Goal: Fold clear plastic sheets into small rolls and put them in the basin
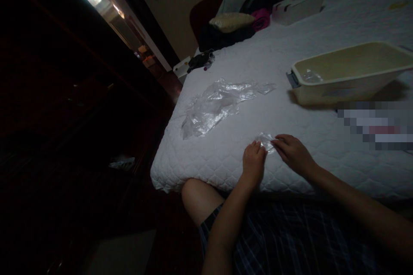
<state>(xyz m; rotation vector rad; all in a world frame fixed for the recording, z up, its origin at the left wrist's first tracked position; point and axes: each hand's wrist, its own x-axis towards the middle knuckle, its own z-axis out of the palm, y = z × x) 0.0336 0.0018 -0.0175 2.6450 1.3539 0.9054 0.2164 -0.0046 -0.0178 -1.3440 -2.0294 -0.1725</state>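
Observation:
Between my hands, near the front edge of the bed (309, 133), lies a small clear plastic bag (266, 141). My left hand (254, 161) is closed at the bag's left side, its fingertips on the plastic. From the right, my right hand (294, 152) pinches the bag's other edge between thumb and fingers. Farther back on the left, a larger crumpled clear plastic sheet or bag (214, 107) is spread over the white quilted cover, apart from both hands.
A pale plastic bin (348, 90) with a grey handle stands to the right, some clear plastic inside. At the back are a white box (298, 7), a yellowish cushion (232, 22) and a rolled magenta cloth (261, 19). Dark floor drops away left of the bed.

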